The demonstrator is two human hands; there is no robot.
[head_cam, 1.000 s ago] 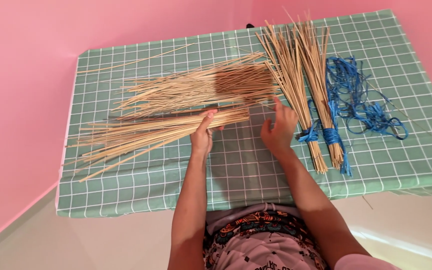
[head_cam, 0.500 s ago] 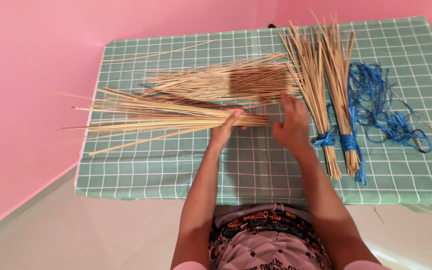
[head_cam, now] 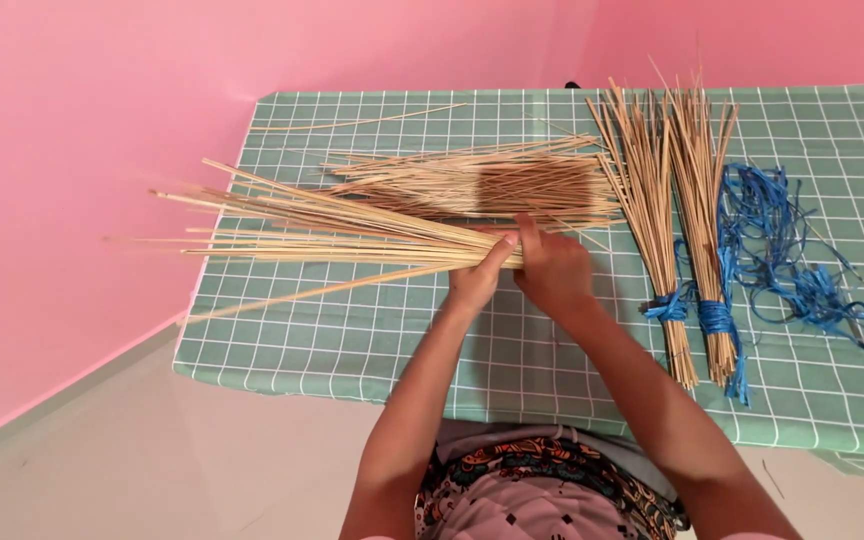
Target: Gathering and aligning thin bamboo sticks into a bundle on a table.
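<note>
Gripping one item: a fanned bunch of thin pale sticks (head_cam: 332,232), which I log as held at its right end by both hands, tips splaying out to the left past the table edge. My left hand (head_cam: 474,283) is curled around the gathered ends from the near side; my right hand (head_cam: 552,272) is closed over them just beside it, thumb up, so the two hands touch. Item two: a loose heap of the same sticks (head_cam: 482,182), lying flat just beyond the held bunch. Item three: two bundles tied with blue cord (head_cam: 687,215), upright in the view, to the right. Item four: a tangle of blue cord (head_cam: 787,255) at far right. All rest on the green checked tablecloth (head_cam: 302,350). Risk, as I judge it: the fan is wide and only pinched at one end, so a slack grip could let sticks slide out, drop off the left edge, or mix with the heap.
</note>
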